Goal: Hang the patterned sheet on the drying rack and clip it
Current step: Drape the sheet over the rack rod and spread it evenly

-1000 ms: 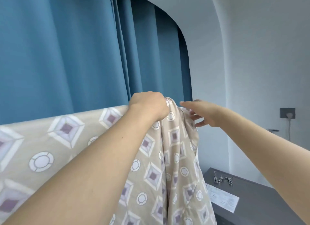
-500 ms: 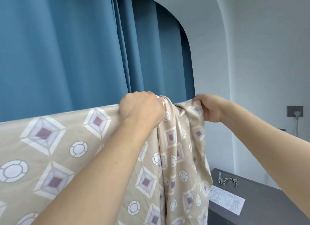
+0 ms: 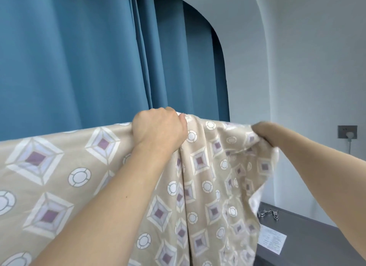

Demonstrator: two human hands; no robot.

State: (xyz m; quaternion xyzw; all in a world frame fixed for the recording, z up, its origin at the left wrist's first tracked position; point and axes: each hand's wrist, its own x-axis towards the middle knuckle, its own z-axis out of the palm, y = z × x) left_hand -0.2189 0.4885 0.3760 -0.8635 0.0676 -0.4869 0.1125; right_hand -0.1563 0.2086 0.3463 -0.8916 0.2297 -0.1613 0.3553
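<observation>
The patterned sheet (image 3: 59,166) hangs across the lower half of our view, its top edge running level from the far left to our hands, which suggests it is already draped over a bar of the drying rack; the bar itself is hidden under the cloth, so we cannot confirm it. From our hands to the right the fabric is bunched into vertical folds and falls down toward the grey cabinet.

Our left hand (image 3: 158,130) is closed in a fist over the top edge, fingers curled round the cloth and probably round the bar beneath. We judge it sits there to pin the spread part in place so nothing slides. Our right hand (image 3: 263,132) is also closed, pinching the gathered end of the sheet and holding it out to the right, well apart from the left hand. The stretch between the 2 hands is pulled fairly flat at the top, so this grip looks meant to draw the bunched part along the rack.

Beyond the sheet, the metal clips (image 3: 268,214) lie on the grey cabinet (image 3: 309,246) at lower right, near a printed paper (image 3: 272,239), within reach for the clipping not yet begun. Blue curtains (image 3: 79,57) hang behind, and a wall socket (image 3: 347,132) sits on the right wall.
</observation>
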